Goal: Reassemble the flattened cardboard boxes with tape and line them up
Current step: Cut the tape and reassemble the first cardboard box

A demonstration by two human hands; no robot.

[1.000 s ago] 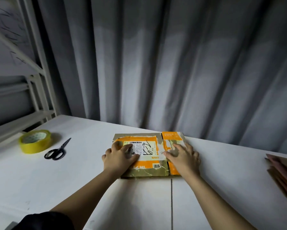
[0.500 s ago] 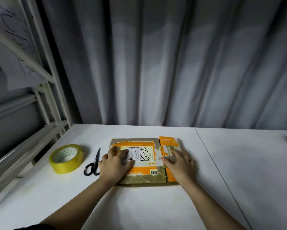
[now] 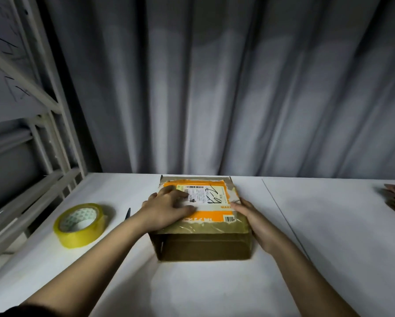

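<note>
Here both hands (image 3: 169,209) (image 3: 258,223) press flat against the box (image 3: 205,245), hiding scissors (image 3: 128,213).

Dim room, with soft light falling from above onto the white table (image 3: 214,289). The left hand (image 3: 166,208) is slightly motion-blurred. Wide-angle distortion bends the metal rack (image 3: 43,124) at the left edge.

Person, head-camera view, two forearms and hands visible.
Left hand (image 3: 166,209): bare, no glove, no ring or watch to be seen.
Right hand (image 3: 256,223): bare, likewise unadorned; wrist uncovered.
Forearms: both bare along their whole visible length.
Clothing: edge of a dark, near-black sleeve (image 3: 15,311) at the left upper arm, lower left corner; fabric detail too dim to tell.
</note>
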